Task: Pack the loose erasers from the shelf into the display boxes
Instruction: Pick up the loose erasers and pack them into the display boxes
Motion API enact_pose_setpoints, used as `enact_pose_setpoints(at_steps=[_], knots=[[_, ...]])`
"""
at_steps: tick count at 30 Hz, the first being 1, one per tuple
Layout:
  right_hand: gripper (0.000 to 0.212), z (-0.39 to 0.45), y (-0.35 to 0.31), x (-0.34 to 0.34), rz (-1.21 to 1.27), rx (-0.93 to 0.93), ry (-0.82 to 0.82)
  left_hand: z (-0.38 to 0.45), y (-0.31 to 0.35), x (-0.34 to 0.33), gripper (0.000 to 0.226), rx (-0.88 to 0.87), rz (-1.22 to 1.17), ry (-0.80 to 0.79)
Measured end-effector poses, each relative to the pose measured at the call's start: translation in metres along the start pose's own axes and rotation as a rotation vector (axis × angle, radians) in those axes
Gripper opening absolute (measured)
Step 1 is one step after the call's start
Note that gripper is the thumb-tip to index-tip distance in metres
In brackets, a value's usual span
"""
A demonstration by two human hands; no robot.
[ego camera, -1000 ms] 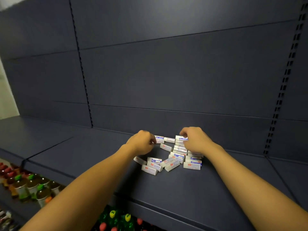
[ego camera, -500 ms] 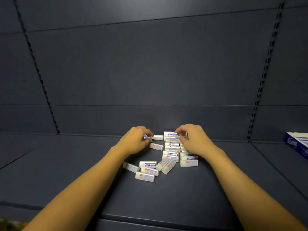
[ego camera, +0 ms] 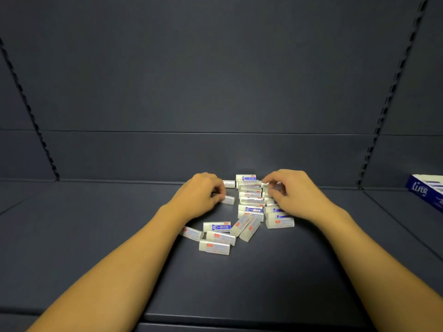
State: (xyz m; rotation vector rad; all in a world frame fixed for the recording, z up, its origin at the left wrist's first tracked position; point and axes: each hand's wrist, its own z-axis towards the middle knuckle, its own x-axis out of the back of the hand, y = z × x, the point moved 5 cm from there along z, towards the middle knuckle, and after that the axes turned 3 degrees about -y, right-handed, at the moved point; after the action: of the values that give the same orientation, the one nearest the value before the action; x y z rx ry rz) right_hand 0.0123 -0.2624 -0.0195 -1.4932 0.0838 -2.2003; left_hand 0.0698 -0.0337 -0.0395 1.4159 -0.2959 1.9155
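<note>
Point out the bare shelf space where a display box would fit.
Bare: the shelf in front of the erasers, between the forearms; also left of the left hand. Crowded: between it and the right hand. A blue box sits far right.

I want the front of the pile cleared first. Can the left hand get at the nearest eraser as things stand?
Probably yes: the nearest eraser lies uncovered at the pile's front, just below the left hand, with only bare shelf before it.

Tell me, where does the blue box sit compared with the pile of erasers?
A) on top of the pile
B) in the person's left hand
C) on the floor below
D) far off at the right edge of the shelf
D: the blue box sits at the far right of the shelf, well apart from the erasers.
</note>
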Motion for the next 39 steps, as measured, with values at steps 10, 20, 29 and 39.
enact_pose_setpoints(at_steps=[10, 20, 29, 39], knots=[[0.013, 0.0, -0.009, -0.009, -0.036, 0.061, -0.001, -0.011, -0.008, 0.005, 0.016, 0.068, -0.033, -0.023], [0.009, 0.004, -0.013, -0.02, -0.086, 0.075, -0.107, -0.011, -0.014, 0.001, 0.016, 0.057, 0.039, -0.09], [0.008, 0.016, -0.016, -0.027, -0.082, -0.019, -0.208, -0.01, -0.015, -0.002, 0.018, 0.054, 0.033, -0.09], [0.013, 0.014, -0.025, -0.023, -0.088, 0.0, -0.208, -0.008, -0.016, -0.002, 0.017, 0.049, 0.029, -0.087]])
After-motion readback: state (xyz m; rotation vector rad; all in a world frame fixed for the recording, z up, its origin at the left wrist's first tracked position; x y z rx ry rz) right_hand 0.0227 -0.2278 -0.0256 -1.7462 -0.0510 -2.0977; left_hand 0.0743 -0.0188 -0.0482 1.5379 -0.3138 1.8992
